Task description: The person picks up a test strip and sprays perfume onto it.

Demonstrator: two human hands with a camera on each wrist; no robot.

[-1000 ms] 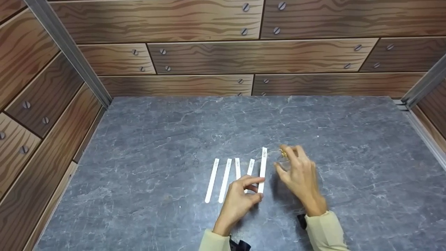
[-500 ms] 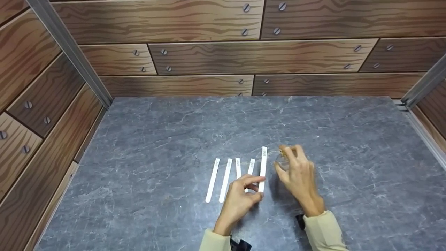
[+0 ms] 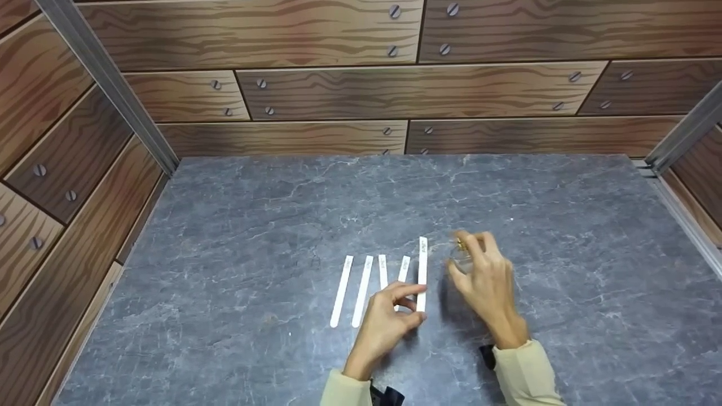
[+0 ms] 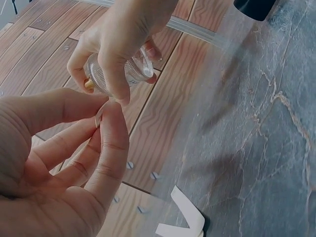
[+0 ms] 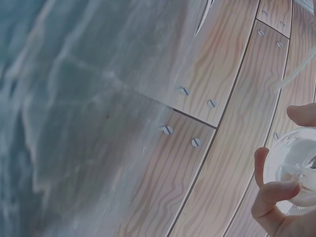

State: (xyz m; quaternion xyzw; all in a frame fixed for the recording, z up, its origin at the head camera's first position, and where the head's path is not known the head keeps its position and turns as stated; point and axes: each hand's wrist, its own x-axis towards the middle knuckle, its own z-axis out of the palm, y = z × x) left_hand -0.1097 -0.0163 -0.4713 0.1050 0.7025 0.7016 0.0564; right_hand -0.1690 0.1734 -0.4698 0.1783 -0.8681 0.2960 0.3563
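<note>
Left hand (image 3: 389,318) pinches the rightmost white strip (image 3: 422,270) above the table (image 3: 237,237); right hand (image 3: 488,285) grips small clear bottle (image 4: 116,74) just beside it. Strip's thin, loose pinch prob. drops it.

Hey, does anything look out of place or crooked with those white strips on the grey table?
One thing: the rightmost strip, pinched at its near end by the left hand, reaches farther back than the other four strips. The right hand holds a small clear bottle beside it. Nothing looks spilled or damaged.
</note>
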